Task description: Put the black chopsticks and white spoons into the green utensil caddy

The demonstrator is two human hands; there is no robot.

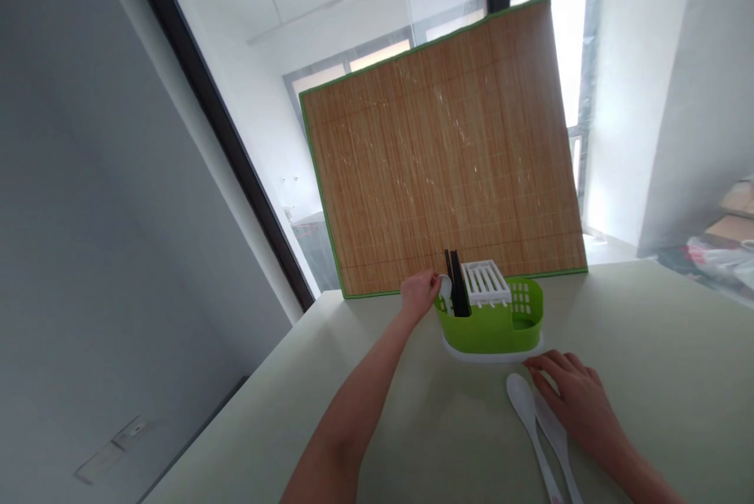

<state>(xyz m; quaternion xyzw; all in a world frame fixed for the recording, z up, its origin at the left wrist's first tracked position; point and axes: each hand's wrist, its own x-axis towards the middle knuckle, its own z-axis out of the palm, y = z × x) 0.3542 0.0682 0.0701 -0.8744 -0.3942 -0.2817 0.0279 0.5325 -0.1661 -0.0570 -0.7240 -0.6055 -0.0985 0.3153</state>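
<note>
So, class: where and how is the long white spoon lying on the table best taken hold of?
Probably pinch the spoon across the middle of its slim handle, coming from above and the left: the handle lies uncovered, pointing toward the bottom of the picture, while the white paddle lies close on its right, near the right hand.

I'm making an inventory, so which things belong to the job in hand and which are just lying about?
Likely in the job:
small spoon, in the left hand
green holder
chopsticks, standing in it
white rack
long spoon and utensil beside it, near the right hand

Probably just about:
mat, propped behind
blurred clutter, far right
</note>
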